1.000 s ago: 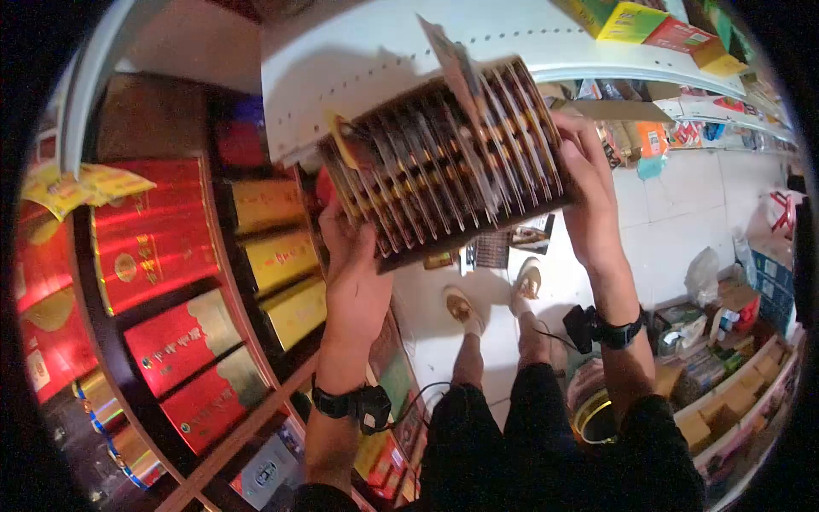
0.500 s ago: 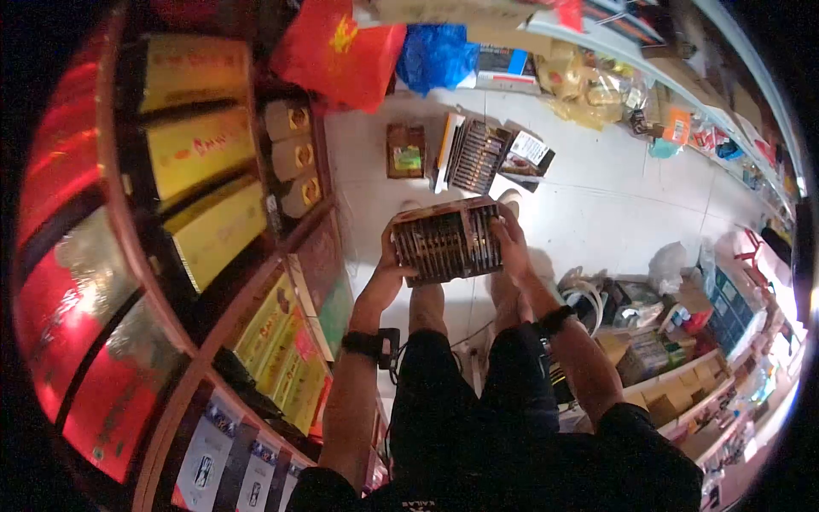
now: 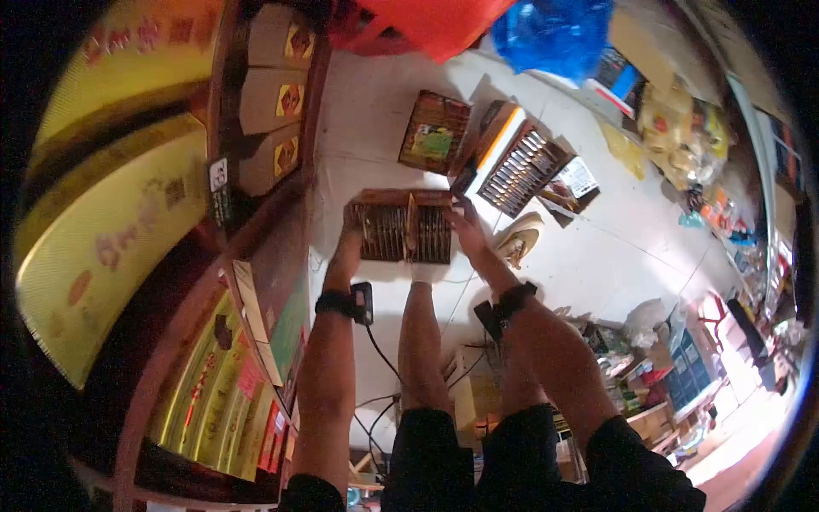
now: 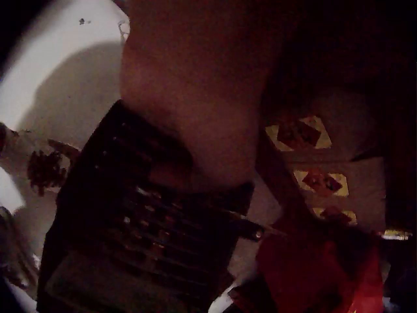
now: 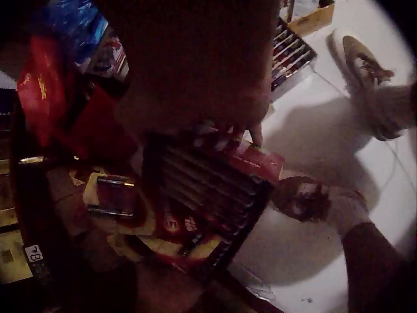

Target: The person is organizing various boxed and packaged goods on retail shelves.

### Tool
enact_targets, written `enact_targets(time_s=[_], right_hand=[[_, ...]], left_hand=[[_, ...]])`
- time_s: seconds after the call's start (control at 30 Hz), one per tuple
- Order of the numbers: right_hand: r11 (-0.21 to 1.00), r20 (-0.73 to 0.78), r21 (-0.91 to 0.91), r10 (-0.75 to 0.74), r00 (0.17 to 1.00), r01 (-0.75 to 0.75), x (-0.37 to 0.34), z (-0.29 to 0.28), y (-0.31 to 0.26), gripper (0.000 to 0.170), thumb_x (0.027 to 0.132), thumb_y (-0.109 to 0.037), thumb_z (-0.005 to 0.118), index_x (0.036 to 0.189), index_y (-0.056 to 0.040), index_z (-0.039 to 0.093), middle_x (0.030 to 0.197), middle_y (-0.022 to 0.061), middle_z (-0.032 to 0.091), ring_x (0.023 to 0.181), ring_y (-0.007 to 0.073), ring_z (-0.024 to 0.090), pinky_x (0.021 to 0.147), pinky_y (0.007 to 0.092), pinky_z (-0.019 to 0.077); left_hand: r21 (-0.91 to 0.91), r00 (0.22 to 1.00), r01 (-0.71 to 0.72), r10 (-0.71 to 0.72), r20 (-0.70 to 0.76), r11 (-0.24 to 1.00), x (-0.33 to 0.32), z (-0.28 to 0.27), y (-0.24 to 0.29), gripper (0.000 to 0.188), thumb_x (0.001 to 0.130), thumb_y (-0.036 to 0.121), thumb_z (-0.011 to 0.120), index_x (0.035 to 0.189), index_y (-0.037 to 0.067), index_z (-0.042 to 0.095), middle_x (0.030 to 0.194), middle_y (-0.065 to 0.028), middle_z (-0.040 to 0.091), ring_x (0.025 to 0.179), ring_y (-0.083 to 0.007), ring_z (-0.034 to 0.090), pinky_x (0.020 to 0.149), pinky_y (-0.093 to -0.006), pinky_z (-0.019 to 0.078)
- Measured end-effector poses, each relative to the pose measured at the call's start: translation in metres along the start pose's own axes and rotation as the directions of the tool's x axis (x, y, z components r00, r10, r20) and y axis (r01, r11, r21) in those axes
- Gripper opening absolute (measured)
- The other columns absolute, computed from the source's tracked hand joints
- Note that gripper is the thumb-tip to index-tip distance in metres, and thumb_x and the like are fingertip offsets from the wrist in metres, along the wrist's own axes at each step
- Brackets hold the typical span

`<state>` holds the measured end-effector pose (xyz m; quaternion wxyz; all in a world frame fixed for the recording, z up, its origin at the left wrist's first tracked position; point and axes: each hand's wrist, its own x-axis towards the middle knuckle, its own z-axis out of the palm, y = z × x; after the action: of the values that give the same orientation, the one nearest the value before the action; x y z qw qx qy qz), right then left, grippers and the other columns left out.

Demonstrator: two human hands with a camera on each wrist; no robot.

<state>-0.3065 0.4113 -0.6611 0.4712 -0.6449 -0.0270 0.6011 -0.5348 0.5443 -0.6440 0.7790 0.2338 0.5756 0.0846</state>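
Note:
In the head view, a dark box (image 3: pixel 382 232) with rows of thin packs stands low over or on the floor; which cannot be told. My left hand (image 3: pixel 345 253) grips its left end and my right hand (image 3: pixel 467 232) holds its right end. One pack (image 3: pixel 412 226) sticks up from the rows. The left wrist view shows my left hand (image 4: pixel 202 130) over the dark box (image 4: pixel 150 222), its fingertips hidden. From the right wrist, my right hand (image 5: pixel 195 78) covers one side of the box (image 5: pixel 208 186), with a fingertip at its edge.
Beyond the box lie a brown box (image 3: pixel 435 132), another box of packs (image 3: pixel 522 173) and a small carton (image 3: pixel 573 185) on the floor. Shelves with yellow boxes (image 3: pixel 119 230) stand left. Red (image 3: pixel 426 21) and blue bags (image 3: pixel 554 38) are ahead; a shoe (image 3: pixel 520 239) is close by.
The box has come down from the shelf beside the packages to floor level, held in both hands. The head view has turned down and toward the left shelves.

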Motion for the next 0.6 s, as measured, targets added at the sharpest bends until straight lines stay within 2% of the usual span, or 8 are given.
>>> enact_targets(time_s=[0.03, 0.1, 0.2, 0.27, 0.33, 0.43, 0.5, 0.6], right_hand=[[0.993, -0.083, -0.114, -0.052, 0.995, 0.042, 0.015, 0.017, -0.004, 0.06, 0.09, -0.022, 0.065, 0.143, -0.0068, 0.043, 0.125, 0.0111, 0.05, 0.114, 0.0234, 0.053, 0.095, 0.0378, 0.0461], [0.89, 0.053, -0.397, -0.224, 0.973, 0.227, 0.057, 0.037, -0.008, 0.062, 0.087, -0.024, 0.068, 0.142, -0.0048, 0.045, 0.127, 0.0127, 0.051, 0.112, 0.0241, 0.054, 0.093, 0.0383, 0.0473], [0.514, 0.27, -0.656, -0.524, 0.808, 0.553, 0.101, 0.076, -0.068, 0.061, 0.085, -0.027, 0.07, 0.137, -0.0023, 0.05, 0.122, 0.0167, 0.057, 0.108, 0.0268, 0.058, 0.092, 0.0385, 0.0488], [0.536, 0.399, -0.75, -0.1, 0.911, 0.388, 0.128, 0.105, -0.114, 0.058, 0.082, -0.031, 0.072, 0.132, -0.004, 0.055, 0.117, 0.02, 0.062, 0.108, 0.0302, 0.062, 0.094, 0.0386, 0.0496], [0.49, 0.491, -0.722, -0.135, 0.861, 0.489, 0.151, 0.121, -0.125, 0.057, 0.081, -0.032, 0.072, 0.129, -0.0059, 0.057, 0.115, 0.0195, 0.063, 0.108, 0.0316, 0.062, 0.095, 0.0392, 0.0495], [0.517, 0.586, -0.654, -0.117, 0.802, 0.553, 0.181, 0.131, -0.115, 0.056, 0.078, -0.031, 0.072, 0.128, -0.0114, 0.059, 0.117, 0.0178, 0.064, 0.113, 0.0359, 0.061, 0.1, 0.0429, 0.0477], [0.444, 0.586, -0.614, -0.297, 0.754, 0.652, 0.181, 0.137, -0.11, 0.054, 0.076, -0.025, 0.072, 0.127, -0.0105, 0.06, 0.119, 0.0178, 0.064, 0.115, 0.0375, 0.059, 0.102, 0.0434, 0.0459], [0.331, 0.603, -0.717, -0.146, 0.784, 0.613, 0.189, 0.151, -0.113, 0.053, 0.075, -0.021, 0.071, 0.126, -0.0107, 0.06, 0.123, 0.0195, 0.062, 0.119, 0.0386, 0.056, 0.105, 0.0435, 0.0439]], left_hand=[[0.035, 0.996, 0.077, -0.075, -0.052, 0.996, 0.0, -0.001, 0.016, 0.055, 0.104, 0.052, 0.035, 0.136, 0.01, 0.05, 0.13, -0.0044, 0.059, 0.118, -0.0204, 0.057, 0.101, -0.0385, 0.0459], [-0.068, 0.995, -0.03, 0.037, 0.093, 0.997, 0.036, -0.036, -0.007, 0.045, 0.102, 0.042, 0.048, 0.134, 0.01, 0.052, 0.126, -0.0069, 0.06, 0.116, -0.0242, 0.058, 0.099, -0.0397, 0.0482], [-0.405, 0.986, -0.047, 0.109, 0.13, 0.913, 0.081, -0.073, -0.051, 0.041, 0.092, 0.017, 0.054, 0.131, 0.006, 0.05, 0.123, -0.0089, 0.06, 0.117, -0.0234, 0.057, 0.099, -0.0383, 0.0487], [-0.557, 0.989, -0.052, 0.119, 0.086, 0.829, 0.086, -0.054, -0.04, 0.048, 0.082, 0.003, 0.057, 0.129, 0.003, 0.049, 0.121, -0.0105, 0.059, 0.115, -0.0251, 0.058, 0.099, -0.04, 0.0498], [-0.631, 0.998, -0.035, -0.006, -0.062, 0.775, 0.093, -0.04, -0.029, 0.052, 0.075, -0.004, 0.053, 0.127, 0.0, 0.049, 0.123, -0.0122, 0.058, 0.114, -0.0281, 0.058, 0.1, -0.0437, 0.0507], [-0.665, 1.0, -0.024, 0.024, -0.009, 0.747, 0.114, -0.048, -0.039, 0.05, 0.076, -0.005, 0.052, 0.125, 0.0, 0.049, 0.124, -0.0117, 0.058, 0.115, -0.0281, 0.058, 0.1, -0.0429, 0.0504], [-0.717, 1.0, -0.028, 0.025, -0.015, 0.696, 0.118, -0.054, -0.046, 0.05, 0.076, -0.005, 0.051, 0.125, 0.001, 0.05, 0.124, -0.0115, 0.058, 0.115, -0.0282, 0.058, 0.101, -0.0429, 0.0503], [-0.757, 0.987, -0.154, 0.126, -0.095, 0.636, 0.131, -0.058, -0.05, 0.044, 0.078, -0.003, 0.054, 0.122, 0.0, 0.054, 0.118, -0.0127, 0.062, 0.108, -0.0284, 0.063, 0.096, -0.0414, 0.0536]])
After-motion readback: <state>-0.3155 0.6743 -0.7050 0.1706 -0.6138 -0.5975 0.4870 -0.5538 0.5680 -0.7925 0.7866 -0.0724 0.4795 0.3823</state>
